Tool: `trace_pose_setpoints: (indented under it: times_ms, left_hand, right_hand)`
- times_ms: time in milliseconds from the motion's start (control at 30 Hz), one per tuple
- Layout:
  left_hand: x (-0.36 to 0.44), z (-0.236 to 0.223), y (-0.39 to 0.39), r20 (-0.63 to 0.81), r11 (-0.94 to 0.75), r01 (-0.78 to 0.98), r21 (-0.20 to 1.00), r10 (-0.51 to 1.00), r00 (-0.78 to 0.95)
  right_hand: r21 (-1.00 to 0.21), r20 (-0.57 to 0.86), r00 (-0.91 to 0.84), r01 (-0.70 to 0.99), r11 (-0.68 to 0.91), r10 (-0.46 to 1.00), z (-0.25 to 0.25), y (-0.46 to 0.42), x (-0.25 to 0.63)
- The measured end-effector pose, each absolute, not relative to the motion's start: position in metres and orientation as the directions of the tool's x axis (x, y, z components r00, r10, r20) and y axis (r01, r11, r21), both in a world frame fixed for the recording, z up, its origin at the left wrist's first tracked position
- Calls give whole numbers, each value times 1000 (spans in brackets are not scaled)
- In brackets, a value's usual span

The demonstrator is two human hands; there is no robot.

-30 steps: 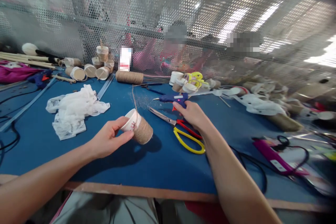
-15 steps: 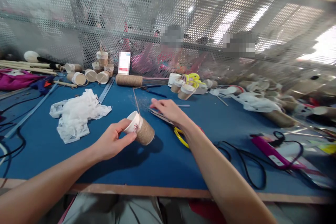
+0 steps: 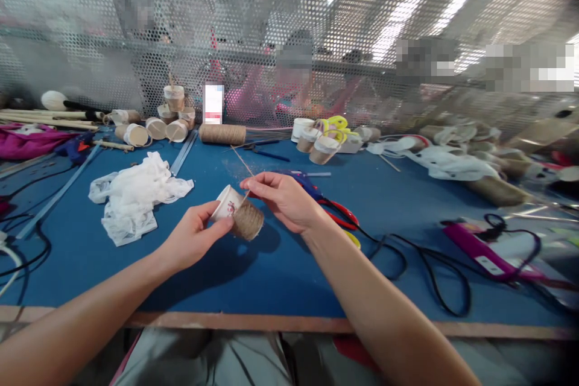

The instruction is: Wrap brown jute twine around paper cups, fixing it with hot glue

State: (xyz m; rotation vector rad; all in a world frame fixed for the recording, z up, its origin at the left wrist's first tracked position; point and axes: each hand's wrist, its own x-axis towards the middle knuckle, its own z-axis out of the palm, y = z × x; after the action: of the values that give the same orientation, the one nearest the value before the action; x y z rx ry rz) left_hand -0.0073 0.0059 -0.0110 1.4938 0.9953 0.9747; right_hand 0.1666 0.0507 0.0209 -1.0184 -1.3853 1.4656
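My left hand grips a white paper cup by its rim, thumb in front, and holds it tilted above the blue table. Brown twine is wound round the cup's lower part. My right hand pinches the loose strand of twine close to the cup. That strand runs back toward a twine spool lying on its side. Beyond my right wrist lies a glue gun in blue and red. Scissors with yellow handles are mostly hidden under my right forearm.
Crumpled white fabric lies on the left. Twine-wrapped cups are stacked at the back left, and others stand back right. A purple power strip and black cables occupy the right. A perforated metal screen rises behind.
My right hand has moved left and taken hold of the twine strand near the cup. The cup has shifted slightly in my left hand. The glue gun now shows past my right wrist.
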Motion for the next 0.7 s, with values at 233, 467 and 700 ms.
trace_pose_setpoints:
  times_ms: [233, 467, 700]
  left_hand:
    - [-5, -11, 3, 50, -87, 92, 992, 936, 348]
    - [-7, -12, 0, 43, -69, 61, 996, 935, 353]
    - [-6, -11, 2, 28, -52, 62, 997, 940, 341]
  right_hand:
    - [-999, 30, -250, -24, 25, 968, 19, 44, 167]
    - [-1000, 24, -241, 10, 27, 970, 19, 40, 168]
    - [-999, 37, -256, 28, 46, 966, 22, 38, 172]
